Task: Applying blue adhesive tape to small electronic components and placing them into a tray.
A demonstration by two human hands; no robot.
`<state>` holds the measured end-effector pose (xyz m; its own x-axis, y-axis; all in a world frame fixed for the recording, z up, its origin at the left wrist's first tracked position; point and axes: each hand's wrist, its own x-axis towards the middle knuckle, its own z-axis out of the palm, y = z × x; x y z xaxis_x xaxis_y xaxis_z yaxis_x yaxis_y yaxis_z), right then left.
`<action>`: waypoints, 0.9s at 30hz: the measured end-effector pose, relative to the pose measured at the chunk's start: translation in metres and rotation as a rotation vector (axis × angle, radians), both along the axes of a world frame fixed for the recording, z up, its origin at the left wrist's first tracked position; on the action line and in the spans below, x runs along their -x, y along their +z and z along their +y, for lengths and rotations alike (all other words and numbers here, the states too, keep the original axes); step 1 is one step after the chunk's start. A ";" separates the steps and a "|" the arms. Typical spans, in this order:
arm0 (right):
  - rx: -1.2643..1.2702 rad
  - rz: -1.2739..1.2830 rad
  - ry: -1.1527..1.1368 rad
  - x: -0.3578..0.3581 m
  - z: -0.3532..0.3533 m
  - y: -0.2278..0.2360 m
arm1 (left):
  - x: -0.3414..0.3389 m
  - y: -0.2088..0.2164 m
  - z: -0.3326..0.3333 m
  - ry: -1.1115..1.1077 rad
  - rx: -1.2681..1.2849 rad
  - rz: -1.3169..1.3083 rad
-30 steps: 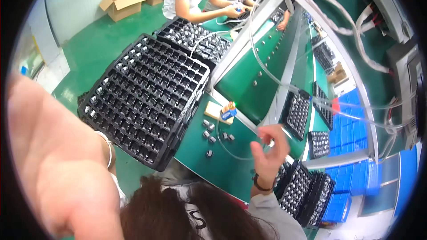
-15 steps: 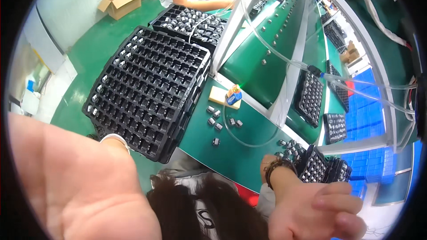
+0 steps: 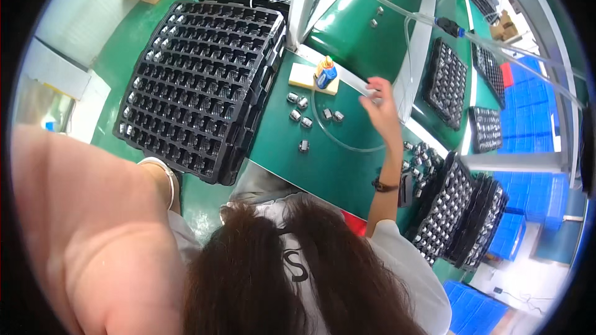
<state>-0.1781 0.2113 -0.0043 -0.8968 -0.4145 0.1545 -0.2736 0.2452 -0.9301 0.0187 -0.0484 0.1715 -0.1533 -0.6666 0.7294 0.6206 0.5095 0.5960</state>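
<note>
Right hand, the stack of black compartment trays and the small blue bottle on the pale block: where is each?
right hand [image 3: 383, 108], head view, back of the hand.
stack of black compartment trays [image 3: 198, 87], head view, middle of the top tray.
small blue bottle [image 3: 325, 74], head view, its body.

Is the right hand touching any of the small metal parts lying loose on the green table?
Apart. The head view shows the right hand raised near a clear tube, with bare green table between it and the small metal parts.

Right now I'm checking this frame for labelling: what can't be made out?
- Left hand: head view, cut off at the lower left edge; only the forearm shows.
- Right hand: fingertips blurred; a grip cannot be told.
- Small metal parts: too small for detail.
- Lap: hidden by hair.
</note>
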 end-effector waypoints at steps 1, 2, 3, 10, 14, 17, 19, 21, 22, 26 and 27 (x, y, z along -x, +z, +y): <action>-0.089 0.095 0.013 0.002 -0.009 -0.015 | 0.001 0.002 0.001 -0.001 -0.006 0.001; -0.079 0.089 0.012 0.002 -0.011 -0.021 | 0.003 0.004 0.001 -0.002 -0.010 0.004; -0.149 0.179 0.001 0.001 -0.014 -0.023 | 0.005 0.007 0.002 -0.004 -0.014 0.010; 0.679 0.214 -1.097 0.074 0.138 -0.035 | 0.012 -0.072 0.048 -0.374 -0.209 -0.243; 0.790 -0.467 -1.239 0.129 0.252 -0.081 | 0.005 -0.095 0.087 -0.533 -0.362 -0.401; 0.260 -0.227 -1.544 0.146 0.270 -0.083 | 0.017 -0.109 0.114 -0.721 -0.214 -0.571; 0.094 0.123 -1.447 0.160 0.289 -0.090 | 0.045 -0.120 0.140 -1.002 -0.211 -0.692; -0.320 0.208 -1.237 0.159 0.296 -0.075 | 0.085 -0.140 0.177 -1.285 -0.407 -0.687; -0.440 0.224 -1.136 0.157 0.296 -0.063 | 0.109 -0.155 0.198 -1.338 -0.426 -0.702; -0.717 -0.151 -0.903 0.152 0.324 -0.031 | 0.228 -0.200 0.280 -1.387 -0.356 -0.730; -0.686 -0.145 -0.854 0.158 0.335 -0.037 | 0.254 -0.201 0.300 -1.318 -0.383 -0.731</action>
